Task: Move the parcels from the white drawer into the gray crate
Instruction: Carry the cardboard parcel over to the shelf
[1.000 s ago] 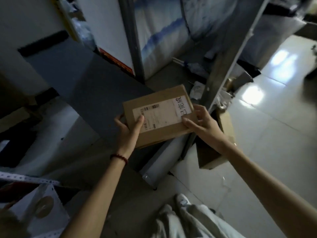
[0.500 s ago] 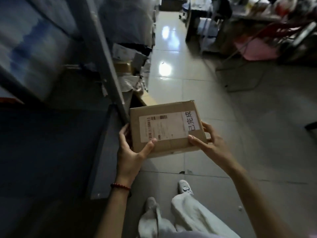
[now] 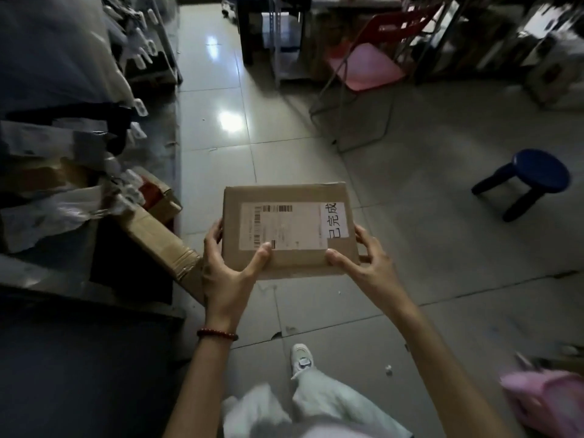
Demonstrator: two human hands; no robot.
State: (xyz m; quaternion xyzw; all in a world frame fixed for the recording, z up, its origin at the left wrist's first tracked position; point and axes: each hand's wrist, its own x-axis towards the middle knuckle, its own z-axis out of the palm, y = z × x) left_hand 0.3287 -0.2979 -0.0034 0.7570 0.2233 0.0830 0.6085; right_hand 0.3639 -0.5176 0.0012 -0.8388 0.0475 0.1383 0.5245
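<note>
Together, left hand (image 3: 227, 276), right hand (image 3: 366, 267) pinching parcel (image 3: 286, 227)

both arms are held forward. a cardboard parcel (image 3: 286, 226) is gripped by the left hand (image 3: 227, 273) and right hand (image 3: 366, 267).

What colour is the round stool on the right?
Dark blue stool, seen in the head view.

The parcel (image 3: 289, 230) is made of matt brown cardboard, with a smooth white paper label (image 3: 284, 226) stuck on it. The floor (image 3: 426, 235) is laid with glossy pale tiles. The stool (image 3: 537, 172) is moulded in smooth blue plastic. Beads are strung on the bracelet (image 3: 217, 334).
</note>
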